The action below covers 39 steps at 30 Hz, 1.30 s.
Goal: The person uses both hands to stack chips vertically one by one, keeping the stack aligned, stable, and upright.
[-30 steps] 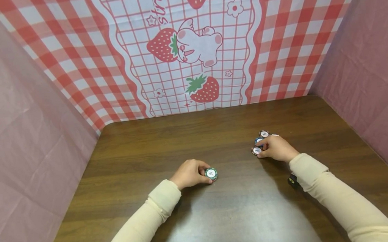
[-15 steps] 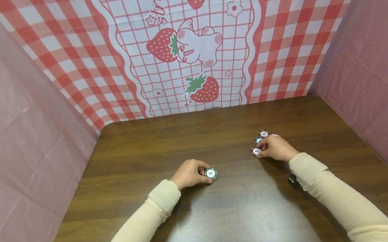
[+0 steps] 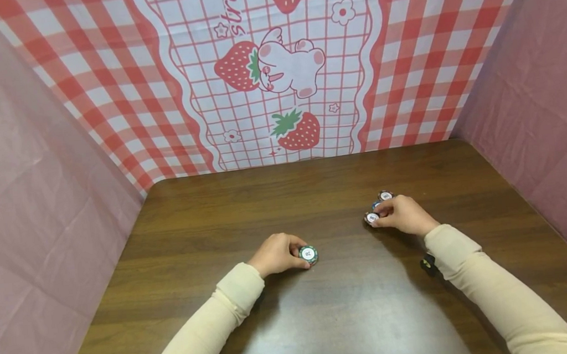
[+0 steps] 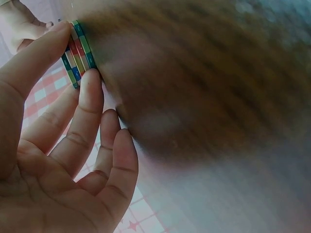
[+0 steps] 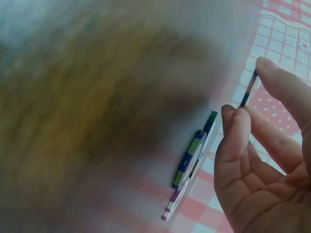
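My left hand (image 3: 277, 253) pinches a short stack of poker chips (image 4: 80, 51) between thumb and fingers, down at the table. The top chip (image 3: 308, 254) is green with a white centre marked 20; red and blue edges show below it in the left wrist view. Farther right, my right hand (image 3: 406, 217) pinches one dark-edged poker chip (image 5: 249, 90) by its rim, tilted and above the other chips in the right wrist view. Behind it lie a blue chip (image 3: 377, 206) and a brown chip (image 3: 386, 195). Fingers partly cover the blue one.
Both hands work over a brown wooden table (image 3: 245, 202). A red-and-white checked cloth (image 3: 405, 67) with strawberries hangs at its far edge. Pink cloth walls (image 3: 542, 101) stand on both sides. A small black device (image 3: 427, 264) sits under the right wrist.
My right hand has raised its dark-edged chip, which has shifted slightly left and away from me and tilted. My left hand and its stack have stayed in place.
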Each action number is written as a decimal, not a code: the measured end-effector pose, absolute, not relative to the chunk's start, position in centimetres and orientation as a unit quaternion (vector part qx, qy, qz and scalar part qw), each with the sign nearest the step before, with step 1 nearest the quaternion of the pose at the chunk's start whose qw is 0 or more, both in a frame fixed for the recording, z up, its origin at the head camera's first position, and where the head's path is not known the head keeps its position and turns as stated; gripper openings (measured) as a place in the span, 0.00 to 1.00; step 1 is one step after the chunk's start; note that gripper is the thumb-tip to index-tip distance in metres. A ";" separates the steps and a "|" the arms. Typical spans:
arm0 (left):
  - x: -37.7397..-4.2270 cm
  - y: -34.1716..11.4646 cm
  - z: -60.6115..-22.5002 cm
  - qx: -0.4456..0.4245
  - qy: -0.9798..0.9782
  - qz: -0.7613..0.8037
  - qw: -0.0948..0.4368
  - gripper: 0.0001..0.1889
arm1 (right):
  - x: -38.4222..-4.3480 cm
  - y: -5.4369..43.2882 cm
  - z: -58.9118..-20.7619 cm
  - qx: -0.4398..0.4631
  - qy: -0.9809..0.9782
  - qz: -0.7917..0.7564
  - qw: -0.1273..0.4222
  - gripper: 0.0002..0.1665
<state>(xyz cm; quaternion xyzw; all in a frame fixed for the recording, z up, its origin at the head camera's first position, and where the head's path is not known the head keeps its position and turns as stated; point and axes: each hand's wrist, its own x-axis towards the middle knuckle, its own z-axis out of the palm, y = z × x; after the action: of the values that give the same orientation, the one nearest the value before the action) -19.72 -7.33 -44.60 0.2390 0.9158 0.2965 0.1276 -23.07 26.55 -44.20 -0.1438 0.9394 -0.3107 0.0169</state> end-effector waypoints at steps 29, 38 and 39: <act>-19.9 -7.4 -45.0 0.244 0.913 0.301 0.128 0.19 | -22.2 20.8 -43.5 -0.180 0.882 -0.432 -0.050 0.20; -19.9 -7.4 -44.9 0.249 0.912 0.300 0.125 0.19 | -21.9 18.0 -43.6 -0.220 0.872 -0.436 -0.024 0.19; -19.9 -7.4 -44.8 0.250 0.912 0.299 0.125 0.19 | -21.9 17.7 -43.6 -0.224 0.872 -0.434 -0.022 0.19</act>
<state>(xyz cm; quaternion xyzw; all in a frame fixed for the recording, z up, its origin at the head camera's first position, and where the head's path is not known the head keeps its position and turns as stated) -19.91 -7.42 -44.84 0.2499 0.9123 0.2995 0.1246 -21.92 17.74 -43.63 -0.2236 0.8723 -0.4344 -0.0222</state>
